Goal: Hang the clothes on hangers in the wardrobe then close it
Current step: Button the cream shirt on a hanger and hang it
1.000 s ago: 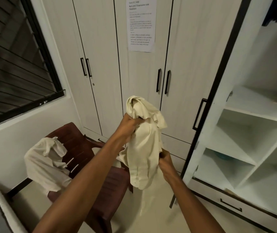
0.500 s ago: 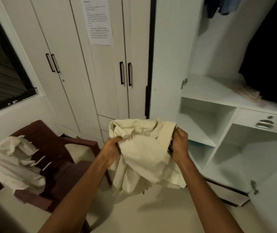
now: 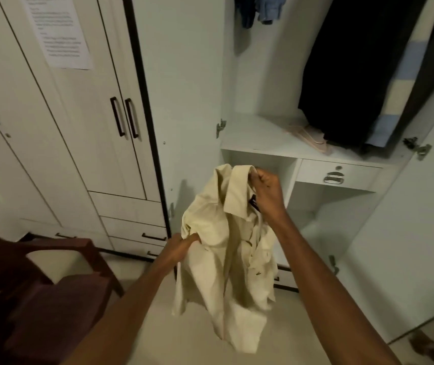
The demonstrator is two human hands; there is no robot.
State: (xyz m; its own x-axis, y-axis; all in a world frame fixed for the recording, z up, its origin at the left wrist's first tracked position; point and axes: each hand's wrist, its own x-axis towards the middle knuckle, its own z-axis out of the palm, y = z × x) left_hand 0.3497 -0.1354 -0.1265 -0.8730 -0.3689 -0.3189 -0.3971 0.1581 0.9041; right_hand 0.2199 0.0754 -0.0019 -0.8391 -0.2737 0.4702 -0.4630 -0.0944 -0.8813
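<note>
Pale floor (image 3: 200, 346), open wardrobe (image 3: 263, 148), perhaps tiled.

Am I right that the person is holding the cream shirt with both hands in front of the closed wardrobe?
Not quite: the wardrobe stands open, as the head view shows. Both the left hand and right hand do hold the cream shirt.

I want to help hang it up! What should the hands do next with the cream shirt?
Probably free one hand to fetch a hanger from the wardrobe shelf: both the left hand and right hand grip the cream shirt, which has no hanger in it.
</note>
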